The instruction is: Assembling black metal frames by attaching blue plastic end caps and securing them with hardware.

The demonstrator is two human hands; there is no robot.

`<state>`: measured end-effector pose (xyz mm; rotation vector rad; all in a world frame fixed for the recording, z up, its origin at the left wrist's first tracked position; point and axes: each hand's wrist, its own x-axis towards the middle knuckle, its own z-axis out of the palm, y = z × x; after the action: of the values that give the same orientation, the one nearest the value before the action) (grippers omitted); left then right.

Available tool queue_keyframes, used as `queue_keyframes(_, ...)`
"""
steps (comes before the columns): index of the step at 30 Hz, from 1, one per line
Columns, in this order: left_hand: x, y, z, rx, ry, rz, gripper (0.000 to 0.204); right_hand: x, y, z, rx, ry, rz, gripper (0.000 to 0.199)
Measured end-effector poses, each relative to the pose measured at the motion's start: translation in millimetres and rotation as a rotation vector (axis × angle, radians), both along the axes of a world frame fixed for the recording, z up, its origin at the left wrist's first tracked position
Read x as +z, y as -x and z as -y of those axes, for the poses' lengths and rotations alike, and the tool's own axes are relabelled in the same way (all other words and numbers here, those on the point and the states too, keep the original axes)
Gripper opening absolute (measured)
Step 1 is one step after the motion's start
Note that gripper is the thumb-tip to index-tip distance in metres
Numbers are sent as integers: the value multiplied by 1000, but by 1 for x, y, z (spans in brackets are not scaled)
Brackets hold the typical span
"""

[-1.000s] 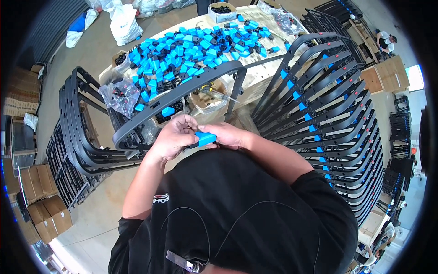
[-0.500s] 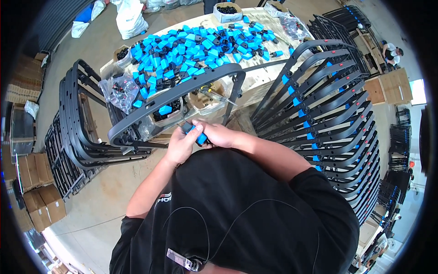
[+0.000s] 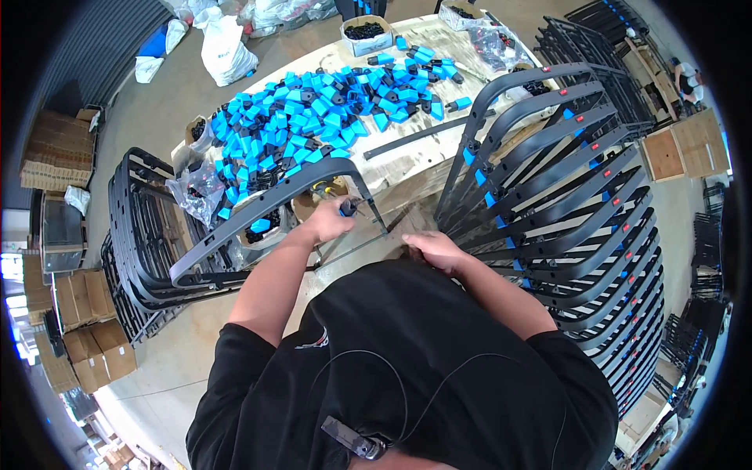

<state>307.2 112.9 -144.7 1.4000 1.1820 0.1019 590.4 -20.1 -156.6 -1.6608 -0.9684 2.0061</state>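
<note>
My left hand [image 3: 329, 222] is closed around a small blue-and-black plastic cap [image 3: 347, 207]. It is just beside the down-turned end of a dark bent metal tube frame [image 3: 270, 209], which slants across in front of me. To the right and a little nearer my body is my right hand [image 3: 435, 249], its fingers curled; what it holds, if anything, is hidden. Beyond the frame, a large heap of blue-and-black caps [image 3: 294, 106] covers much of the wooden table [image 3: 392, 166]. A yellow-handled tool [image 3: 326, 189] lies in a bin behind my left hand.
A long row of dark bent frames [image 3: 580, 270] stands close on my right, and more frames [image 3: 145, 227] stand on the left. A flat dark bar [image 3: 427, 135] rests on the table. Boxes of small black parts [image 3: 366, 36] sit at its far edge.
My hands were together on the blue-and-black cap; now they are apart. The left has carried the cap toward the frame's end, and the right has moved off to the right.
</note>
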Motion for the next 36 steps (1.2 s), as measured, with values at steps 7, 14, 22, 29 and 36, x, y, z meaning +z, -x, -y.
queue_keyframes(7, 53, 21, -16, -459, -183, -505, 53, -7, -46, -13, -211, 98, -135, 30)
queue_keyframes(14, 58, 16, 25, -2, -414, -468, 56, 1, -37, -48, -290, -136, -332, 17)
queue_keyframes(22, 17, -39, 67, 513, 334, 363, 34, 13, 12, -72, -296, 31, -595, 27)
queue_keyframes(29, -12, -55, 61, 640, 504, 500, 29, -17, 26, -93, -123, 30, -249, 27)
queue_keyframes(36, -27, -60, 58, 591, 383, 420, 27, -25, 48, -101, -133, -258, 180, 45)
